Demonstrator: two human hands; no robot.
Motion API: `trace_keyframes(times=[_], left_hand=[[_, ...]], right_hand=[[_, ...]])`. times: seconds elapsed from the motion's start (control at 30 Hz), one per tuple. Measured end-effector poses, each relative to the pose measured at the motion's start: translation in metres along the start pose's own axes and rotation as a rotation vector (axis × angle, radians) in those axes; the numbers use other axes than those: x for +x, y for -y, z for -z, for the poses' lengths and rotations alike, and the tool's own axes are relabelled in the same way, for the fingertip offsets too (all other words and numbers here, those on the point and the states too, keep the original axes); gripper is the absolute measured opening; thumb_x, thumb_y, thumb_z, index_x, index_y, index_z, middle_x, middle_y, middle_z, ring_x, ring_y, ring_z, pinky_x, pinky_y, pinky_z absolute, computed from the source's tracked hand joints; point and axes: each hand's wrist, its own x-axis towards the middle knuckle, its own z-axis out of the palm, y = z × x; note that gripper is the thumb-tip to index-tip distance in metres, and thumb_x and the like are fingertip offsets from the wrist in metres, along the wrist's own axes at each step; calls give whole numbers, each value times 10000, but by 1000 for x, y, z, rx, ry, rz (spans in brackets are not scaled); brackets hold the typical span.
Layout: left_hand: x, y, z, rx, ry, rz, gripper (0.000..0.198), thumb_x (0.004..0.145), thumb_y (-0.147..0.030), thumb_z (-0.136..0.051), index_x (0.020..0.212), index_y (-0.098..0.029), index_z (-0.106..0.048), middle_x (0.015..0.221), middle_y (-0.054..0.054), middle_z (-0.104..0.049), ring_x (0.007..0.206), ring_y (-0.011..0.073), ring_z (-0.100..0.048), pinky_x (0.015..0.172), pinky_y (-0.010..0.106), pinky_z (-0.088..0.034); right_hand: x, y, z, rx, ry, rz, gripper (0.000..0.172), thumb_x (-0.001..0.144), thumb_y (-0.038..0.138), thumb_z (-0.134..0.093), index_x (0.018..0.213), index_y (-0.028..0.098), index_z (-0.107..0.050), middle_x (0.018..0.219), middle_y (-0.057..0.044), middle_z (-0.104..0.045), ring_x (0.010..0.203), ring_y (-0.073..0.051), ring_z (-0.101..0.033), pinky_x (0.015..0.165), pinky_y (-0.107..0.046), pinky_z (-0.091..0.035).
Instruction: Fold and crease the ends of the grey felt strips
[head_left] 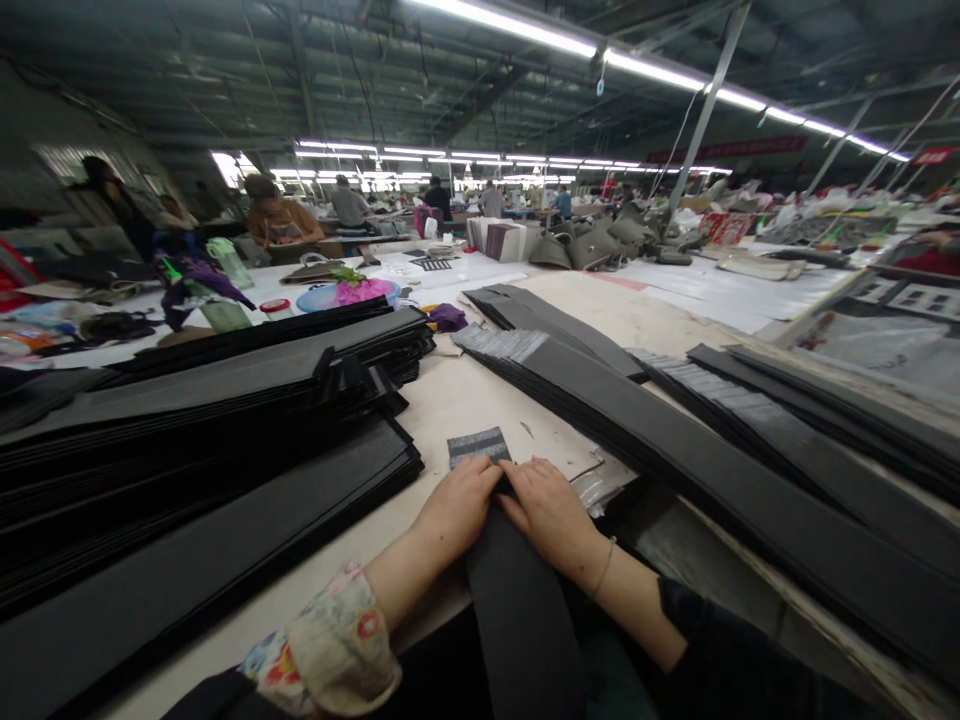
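Observation:
A long dark grey strip point(523, 610) runs from the front of my body up onto the table. Its far end shows a paler, streaky grey patch crossed by a dark band. My left hand point(466, 505) closes on the strip's left edge just below that patch. From the other side, my right hand point(551, 512) grips it at the same height, and the two hands' fingertips meet over the strip. What the fingertips press underneath is hidden. To the right lies a fanned stack of similar strips point(637, 420) with pale streaky ends.
Thick piles of dark strips point(217, 510) cover the left side. More strips point(795, 430) lie at the far right. Beyond them are a blue basin point(309, 298) with a pink bag, a purple cloth point(448, 318) and grey-brown bags point(592, 243). Several people work in the background.

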Motion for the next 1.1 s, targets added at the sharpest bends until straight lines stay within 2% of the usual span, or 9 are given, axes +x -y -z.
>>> trace_keyframes(times=[0.07, 0.17, 0.27, 0.4, 0.53, 0.63, 0.9, 1.1], left_hand=[[-2, 8, 3, -49, -3, 30, 210, 849, -205, -413, 1017, -165, -533, 957, 57, -551, 915, 184, -490, 850, 320, -401], [-7, 21, 9, -136, 29, 85, 298, 779, -303, -544, 1051, -181, -527, 990, 62, -542, 957, 204, -489, 874, 340, -395], [-11, 30, 12, -239, 68, 124, 337, 730, -289, -601, 1046, -185, -544, 994, 63, -531, 973, 206, -487, 884, 342, -391], [-11, 34, 10, -310, 58, 175, 341, 698, -244, -628, 1021, -160, -559, 984, 70, -533, 979, 210, -483, 891, 353, -382], [-9, 35, 8, -335, 42, 151, 313, 694, -243, -631, 990, -165, -565, 969, 62, -536, 960, 208, -483, 875, 357, -384], [-10, 36, 7, -327, 36, 131, 303, 701, -258, -627, 982, -164, -564, 958, 59, -533, 951, 208, -481, 863, 354, -384], [-19, 29, 10, -231, 15, 57, 203, 791, -287, -534, 964, -183, -555, 944, 57, -525, 935, 205, -473, 835, 349, -391], [-26, 18, 8, 40, 7, 12, 223, 872, -294, -387, 1000, -188, -536, 966, 65, -525, 938, 209, -465, 842, 369, -386]], right_hand=[[1, 0, 1, -21, 4, 3, 368, 829, 282, -498, 1147, 97, -473, 954, -117, -610, 934, -224, -539, 905, -400, -382], [1, 0, 3, -18, 26, 2, 394, 837, 319, -486, 1164, 100, -469, 945, -116, -609, 933, -228, -535, 901, -398, -372], [3, -2, 4, 16, 64, -9, 412, 833, 327, -493, 1178, 105, -461, 970, -112, -594, 954, -223, -517, 928, -398, -337], [13, -8, 9, 107, 161, -13, 424, 802, 343, -537, 1170, 139, -476, 1012, -99, -559, 986, -223, -481, 911, -386, -336], [29, -14, 17, 237, 320, 63, 377, 775, 311, -577, 1124, 179, -520, 1031, -80, -543, 986, -207, -469, 855, -337, -360], [37, -15, 20, 289, 388, 100, 359, 774, 283, -578, 1117, 191, -527, 1037, -75, -535, 990, -200, -461, 852, -334, -351], [34, -11, 19, 308, 338, 177, 242, 788, 203, -553, 1024, 151, -559, 959, -76, -539, 943, -182, -467, 844, -322, -379], [23, 1, 18, 104, 257, 182, 181, 844, 182, -457, 992, 142, -554, 908, -76, -540, 887, -191, -481, 808, -332, -406]])
